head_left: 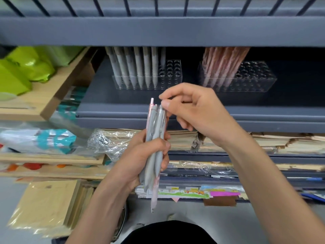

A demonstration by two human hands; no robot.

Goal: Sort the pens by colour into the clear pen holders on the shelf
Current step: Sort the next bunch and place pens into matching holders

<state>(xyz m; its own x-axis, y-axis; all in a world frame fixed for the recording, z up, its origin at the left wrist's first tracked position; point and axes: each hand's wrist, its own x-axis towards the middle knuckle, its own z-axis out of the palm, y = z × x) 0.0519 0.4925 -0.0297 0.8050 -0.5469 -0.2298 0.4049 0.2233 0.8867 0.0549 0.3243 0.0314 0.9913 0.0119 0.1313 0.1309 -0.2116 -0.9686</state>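
Note:
My left hand (140, 155) is closed around an upright bundle of pens (155, 138), mostly grey with a pink one at the left side. Thumb and forefinger of my right hand (197, 111) pinch the top end of one grey pen in that bundle. On the dark shelf behind stand two clear pen holders. The left holder (173, 74) carries several grey pens (137, 66) and has free holes on its right side. The right holder (255, 80) carries several pink pens (221, 66) on its left side.
The upper shelf beam (158, 30) overhangs the holders and hides the pen tops. Green packets (22, 71) lie on a wooden shelf at left. Stacks of paper and plastic-wrapped stationery (112, 141) fill the lower shelves. Brown envelopes (45, 205) lie at bottom left.

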